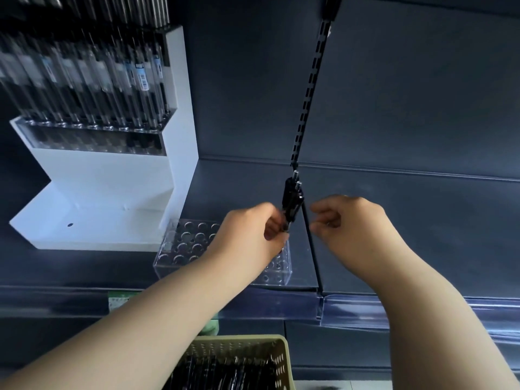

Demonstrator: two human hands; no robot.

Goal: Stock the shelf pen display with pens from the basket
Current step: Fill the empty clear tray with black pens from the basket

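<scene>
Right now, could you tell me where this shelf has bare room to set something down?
The shelf is bare right of the right hand, to the rear panel. Crowded at left: clear holder, white display, left hand gripping pens.

The tiered display stand [112, 192] sits at the left of the shelf [422, 235], with rows of pens [84, 88] standing in its upper tier. Just right of its foot lies the holed tray [183, 243], partly under the left hand [253, 232]. That hand holds a pen bundle [292, 198] upright before the slotted rail [309, 94]. The right hand [354, 229] is just beside the bundle, apart from it. The basket [239, 361] sits below the shelf edge.
</scene>
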